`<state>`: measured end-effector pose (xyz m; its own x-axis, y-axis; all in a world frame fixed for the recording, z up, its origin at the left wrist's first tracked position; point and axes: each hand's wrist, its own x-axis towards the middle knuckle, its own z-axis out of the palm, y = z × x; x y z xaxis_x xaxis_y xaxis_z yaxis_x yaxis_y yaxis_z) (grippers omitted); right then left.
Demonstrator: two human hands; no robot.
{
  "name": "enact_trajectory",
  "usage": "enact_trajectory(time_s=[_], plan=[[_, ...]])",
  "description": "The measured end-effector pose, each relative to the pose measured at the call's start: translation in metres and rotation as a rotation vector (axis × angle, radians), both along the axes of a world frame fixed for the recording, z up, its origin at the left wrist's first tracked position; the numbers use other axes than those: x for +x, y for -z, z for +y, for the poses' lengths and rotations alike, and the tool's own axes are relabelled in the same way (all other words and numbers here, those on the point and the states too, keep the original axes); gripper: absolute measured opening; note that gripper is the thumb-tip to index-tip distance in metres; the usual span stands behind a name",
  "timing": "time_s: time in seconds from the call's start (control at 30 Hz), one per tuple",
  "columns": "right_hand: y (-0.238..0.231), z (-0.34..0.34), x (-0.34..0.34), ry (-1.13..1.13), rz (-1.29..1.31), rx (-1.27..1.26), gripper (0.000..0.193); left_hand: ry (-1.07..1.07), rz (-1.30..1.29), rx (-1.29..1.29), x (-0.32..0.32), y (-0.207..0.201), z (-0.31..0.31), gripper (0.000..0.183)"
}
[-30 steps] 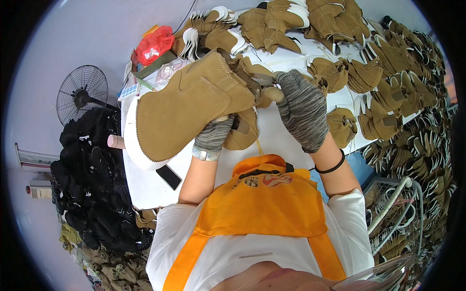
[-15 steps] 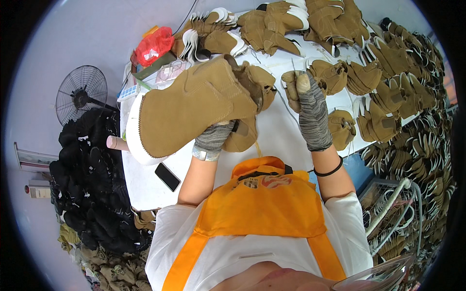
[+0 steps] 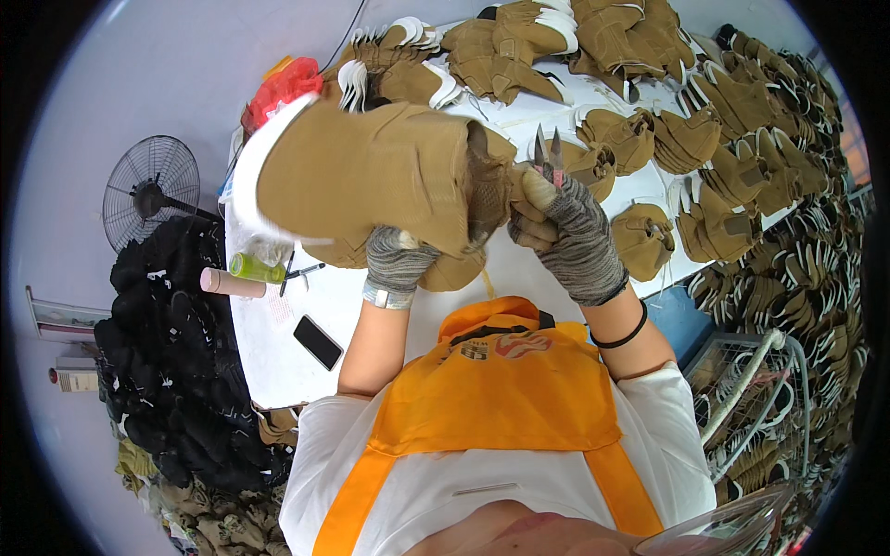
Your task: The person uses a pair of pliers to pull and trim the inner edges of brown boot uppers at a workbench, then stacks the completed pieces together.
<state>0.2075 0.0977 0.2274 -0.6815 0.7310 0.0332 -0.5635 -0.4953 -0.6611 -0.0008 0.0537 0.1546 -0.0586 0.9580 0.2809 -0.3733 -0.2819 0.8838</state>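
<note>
My left hand (image 3: 397,263), in a grey knit glove, grips a brown boot upper (image 3: 362,176) from below. The upper is tilted, its white-edged toe to the left and its open collar to the right. Its toe end is smeared by motion. In my gloved right hand (image 3: 577,243) is a pair of thread snips (image 3: 549,159), blades pointing up and away. The right fingers are closed and lie against the collar edge; whether they also pinch it I cannot tell. A second brown piece (image 3: 454,273) shows below the upper.
Stacked brown uppers (image 3: 519,51) line the far and right parts of the white table (image 3: 324,385). At left lie a phone (image 3: 318,343), a pink cylinder (image 3: 232,283), a green bottle (image 3: 257,269) and pens. Beyond stand a fan (image 3: 150,190), a black heap (image 3: 176,361) and a wire basket (image 3: 756,398).
The boot upper has swung, its toe rising away from me and uncovering the green bottle and pens. My right hand has moved left to the collar, and the snips' blades now show clearly.
</note>
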Motion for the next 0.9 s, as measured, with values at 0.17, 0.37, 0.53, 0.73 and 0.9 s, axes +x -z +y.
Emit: enact_trajectory(time_s=[0.17, 0.37, 0.53, 0.73, 0.9], plan=[[-0.005, -0.008, -0.007, 0.046, -0.01, -0.071, 0.021, 0.188, -0.534, -0.034, 0.002, 0.005, 0.004, 0.071], [-0.014, -0.016, -0.012, -0.025, -0.103, -0.012, 0.023, 0.478, -1.125, 0.03, 0.008, -0.009, 0.001, 0.057], [-0.005, -0.015, -0.007, 0.024, -0.233, 0.186, 0.027, 0.601, -1.595, -0.18, 0.011, -0.018, -0.002, 0.051], [-0.001, -0.014, -0.002, 0.012, -0.362, 0.276, 0.035, 0.673, -1.91, -0.268, 0.009, -0.018, -0.001, 0.049], [0.011, -0.017, -0.002, 0.021, -0.14, 0.043, 0.037, 0.26, -1.001, -0.105, 0.007, -0.019, -0.002, 0.048]])
